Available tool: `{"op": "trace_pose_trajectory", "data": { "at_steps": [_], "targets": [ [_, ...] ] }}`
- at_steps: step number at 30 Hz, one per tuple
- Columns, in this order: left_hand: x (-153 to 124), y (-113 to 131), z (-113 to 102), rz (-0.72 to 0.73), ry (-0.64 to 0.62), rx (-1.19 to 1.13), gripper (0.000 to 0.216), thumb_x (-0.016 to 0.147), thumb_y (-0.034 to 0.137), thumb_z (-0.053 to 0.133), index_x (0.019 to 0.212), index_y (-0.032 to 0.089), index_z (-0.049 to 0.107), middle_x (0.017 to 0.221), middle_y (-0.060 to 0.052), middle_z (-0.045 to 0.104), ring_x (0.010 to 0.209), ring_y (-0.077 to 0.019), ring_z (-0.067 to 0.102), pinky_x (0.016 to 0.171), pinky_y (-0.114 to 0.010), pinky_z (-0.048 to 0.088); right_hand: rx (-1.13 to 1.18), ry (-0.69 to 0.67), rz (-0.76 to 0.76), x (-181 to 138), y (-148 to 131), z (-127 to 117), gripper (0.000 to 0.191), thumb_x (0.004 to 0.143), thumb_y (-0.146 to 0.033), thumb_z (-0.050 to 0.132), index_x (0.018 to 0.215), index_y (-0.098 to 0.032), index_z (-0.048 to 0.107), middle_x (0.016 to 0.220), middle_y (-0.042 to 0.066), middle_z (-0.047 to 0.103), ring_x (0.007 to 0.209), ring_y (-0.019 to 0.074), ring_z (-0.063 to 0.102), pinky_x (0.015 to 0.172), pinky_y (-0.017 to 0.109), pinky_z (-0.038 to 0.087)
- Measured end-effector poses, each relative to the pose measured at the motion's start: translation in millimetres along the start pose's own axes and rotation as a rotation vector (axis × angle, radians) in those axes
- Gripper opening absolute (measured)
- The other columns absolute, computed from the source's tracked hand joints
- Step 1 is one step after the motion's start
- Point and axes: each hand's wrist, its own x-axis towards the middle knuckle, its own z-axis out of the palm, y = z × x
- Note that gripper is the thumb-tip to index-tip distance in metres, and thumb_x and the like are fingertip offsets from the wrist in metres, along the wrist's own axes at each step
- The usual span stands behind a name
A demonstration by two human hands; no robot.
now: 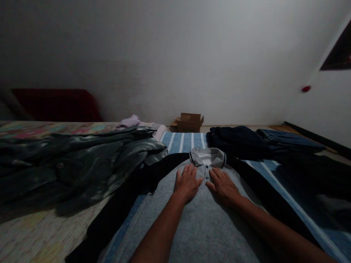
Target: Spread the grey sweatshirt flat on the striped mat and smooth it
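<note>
Shirt (203, 223), grey, black-sleeved, collared, spread flat

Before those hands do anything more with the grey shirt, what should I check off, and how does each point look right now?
1. Left hand flat on the grey shirt: ok, beside the buttons.
2. Right hand flat too: ok, on the buttons' other side.
3. Collar folded down: ok.
4. Black sleeves spread to either side: ok.
5. Left sleeve well apart from the dark green garment: not ok, they appear to meet.
6. Bottom hem straight: cannot tell, out of view.
</note>
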Motion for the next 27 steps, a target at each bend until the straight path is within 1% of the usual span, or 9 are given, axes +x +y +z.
{"op": "trace_pose_trajectory", "data": {
  "at_steps": [2, 5, 9, 14, 18, 20, 23, 25, 27],
  "targets": [
    [-1, -4, -2, -0.022, -0.002, 0.01, 0.064, 0.091, 0.053, 0.022, 0.142, 0.015, 0.029, 0.152, -0.009, 0.017, 0.141, -0.0244, 0.008, 0.11, -0.054, 0.009, 0.016, -0.039, 0.006, -8, 12, 1, 0.062, 0.093, -0.051, 0.032, 0.137, -0.009, 0.037, 0.144, 0.016, 0.034, 0.132, 0.0293, 0.028, 0.107, 0.043, 0.025],
    [-4, -14, -5, -0.066, 0.006, 0.037, 0.068, 0.089, 0.056, 0.023, 0.143, 0.015, 0.028, 0.152, -0.01, 0.016, 0.141, -0.0257, 0.007, 0.11, -0.054, 0.008, 0.039, -0.098, 0.038, -17, 26, -3, 0.07, 0.091, -0.058, 0.027, 0.139, -0.008, 0.036, 0.146, 0.017, 0.03, 0.135, 0.0301, 0.024, 0.109, 0.044, 0.022],
    [-11, -31, -4, -0.078, 0.018, 0.057, 0.07, 0.089, 0.058, 0.024, 0.143, 0.013, 0.028, 0.153, -0.011, 0.016, 0.141, -0.0247, 0.007, 0.111, -0.049, 0.009, 0.068, -0.151, 0.09, -27, 32, -9, 0.077, 0.089, -0.063, 0.027, 0.141, -0.008, 0.031, 0.148, 0.018, 0.025, 0.137, 0.0303, 0.02, 0.11, 0.044, 0.019],
    [-16, -38, 0, -0.061, 0.048, 0.074, 0.067, 0.089, 0.057, 0.025, 0.141, 0.014, 0.032, 0.151, -0.01, 0.021, 0.14, -0.0235, 0.012, 0.111, -0.046, 0.013, 0.098, -0.157, 0.153, -38, 33, -13, 0.075, 0.088, -0.062, 0.028, 0.14, -0.007, 0.034, 0.147, 0.018, 0.027, 0.136, 0.0316, 0.02, 0.111, 0.045, 0.016],
    [-23, -40, -1, -0.08, 0.063, 0.087, 0.067, 0.09, 0.057, 0.024, 0.141, 0.015, 0.033, 0.151, -0.011, 0.022, 0.14, -0.0242, 0.013, 0.111, -0.046, 0.013, 0.152, -0.196, 0.153, -47, 42, -14, 0.077, 0.087, -0.062, 0.032, 0.141, -0.007, 0.031, 0.149, 0.017, 0.022, 0.138, 0.0303, 0.016, 0.111, 0.043, 0.017],
    [-28, -43, -1, -0.092, 0.056, 0.091, 0.066, 0.09, 0.057, 0.025, 0.141, 0.015, 0.033, 0.151, -0.011, 0.022, 0.14, -0.0245, 0.013, 0.11, -0.045, 0.014, 0.185, -0.208, 0.141, -49, 48, -15, 0.076, 0.088, -0.061, 0.029, 0.141, -0.007, 0.032, 0.149, 0.016, 0.023, 0.138, 0.0277, 0.018, 0.111, 0.04, 0.019],
    [-36, -49, -3, -0.094, 0.037, 0.091, 0.067, 0.09, 0.057, 0.026, 0.141, 0.015, 0.031, 0.151, -0.011, 0.021, 0.14, -0.0245, 0.012, 0.11, -0.045, 0.015, 0.228, -0.223, 0.144, -51, 55, -16, 0.075, 0.091, -0.059, 0.018, 0.14, -0.004, 0.032, 0.147, 0.018, 0.028, 0.136, 0.0252, 0.023, 0.111, 0.037, 0.021],
    [-41, -53, -4, -0.086, 0.03, 0.092, 0.067, 0.09, 0.056, 0.025, 0.142, 0.015, 0.03, 0.152, -0.01, 0.02, 0.14, -0.0242, 0.012, 0.11, -0.045, 0.015, 0.246, -0.232, 0.156, -54, 57, -15, 0.077, 0.091, -0.061, 0.017, 0.141, -0.003, 0.03, 0.148, 0.018, 0.024, 0.137, 0.0261, 0.02, 0.112, 0.038, 0.019],
    [-46, -56, -6, -0.081, 0.029, 0.098, 0.066, 0.09, 0.055, 0.024, 0.142, 0.016, 0.03, 0.152, -0.01, 0.02, 0.14, -0.0238, 0.012, 0.11, -0.045, 0.016, 0.254, -0.239, 0.157, -58, 58, -13, 0.081, 0.089, -0.064, 0.023, 0.142, -0.003, 0.026, 0.15, 0.018, 0.017, 0.139, 0.0276, 0.012, 0.113, 0.04, 0.014]
  ]
}}
